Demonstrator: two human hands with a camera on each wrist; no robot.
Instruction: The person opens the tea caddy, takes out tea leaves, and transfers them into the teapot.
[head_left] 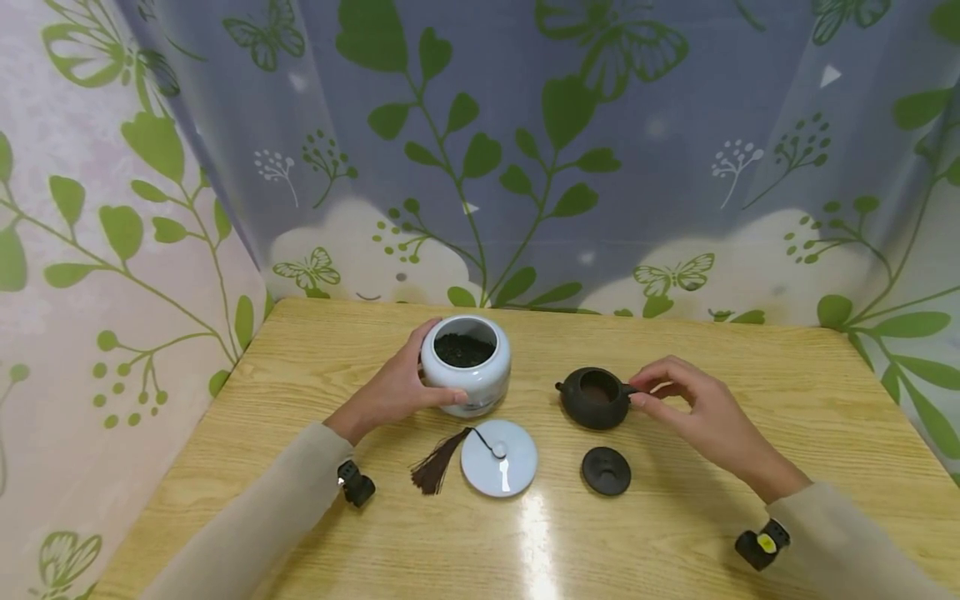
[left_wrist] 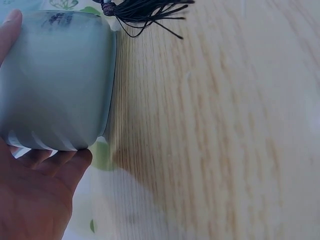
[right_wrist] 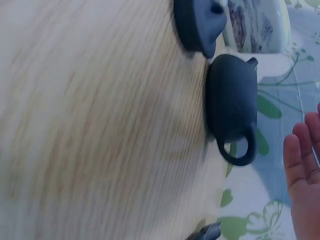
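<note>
A white ceramic tea jar point(head_left: 487, 387) holds dark tea leaves point(head_left: 463, 351), its mouth uncovered. My left hand point(head_left: 397, 379) grips its left side, thumb across the front and fingers around the far side; the left wrist view also shows those fingers against the jar point(left_wrist: 55, 85). To the right stands a dark teapot point(head_left: 588, 408) without its lid. In the head view my right hand point(head_left: 693, 408) has thumb and fingertips close by the teapot's handle. The right wrist view shows the looped handle point(right_wrist: 240, 162) uncovered, with the fingers point(right_wrist: 292, 152) extended and apart from it.
The jar's white lid point(head_left: 487, 471) lies in front of the jar, its brown tassel point(head_left: 435, 467) spread leftward. A round dark teapot lid point(head_left: 606, 472) rests before the teapot. Behind the wooden table point(head_left: 660, 550) hangs a leaf-patterned curtain point(head_left: 480, 225).
</note>
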